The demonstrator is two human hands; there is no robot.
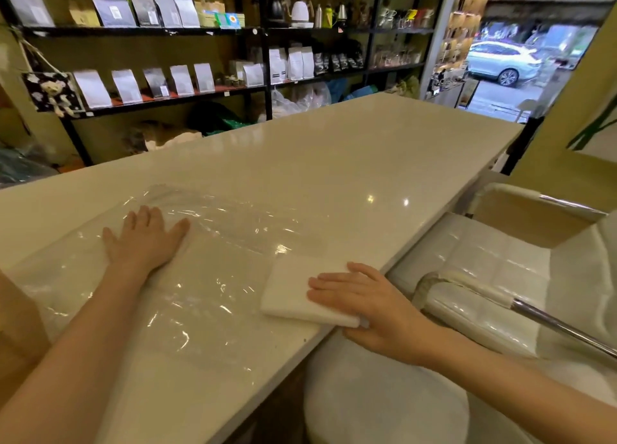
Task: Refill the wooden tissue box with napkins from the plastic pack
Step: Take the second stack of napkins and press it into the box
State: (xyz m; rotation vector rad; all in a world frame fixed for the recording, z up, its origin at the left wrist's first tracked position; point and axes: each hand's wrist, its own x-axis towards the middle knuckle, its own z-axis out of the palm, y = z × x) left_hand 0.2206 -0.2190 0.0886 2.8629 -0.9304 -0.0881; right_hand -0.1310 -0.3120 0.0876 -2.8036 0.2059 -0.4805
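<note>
At about nine o'clock in your view, a brown wooden surface (16, 320) shows at the frame edge, resting on the long glossy cream bench (334, 163); too little of it is visible to tell what it is. Just right of it, the clear crinkled plastic pack (187, 296) lies flat on the bench, spreading from eight o'clock toward the centre, with white napkins visible inside its left part under the film. Your left hand (145, 240) lies palm down on top of that pack at about ten o'clock from the frame's centre; its grip is fully open, fingers straight and spread, pressing the plastic and clasping nothing.

Further right, at about five o'clock from the centre, a folded stack of white napkins (293, 293) sits on the bench at its near edge, touching the open end of the pack. Your right hand (364, 305) holds this stack: the fingers lie fairly straight across its top, and the thumb is tucked beneath its corner that overhangs the bench edge.

At three to four o'clock, beside the bench, stands a white padded chair with chrome armrests (484, 276).
</note>
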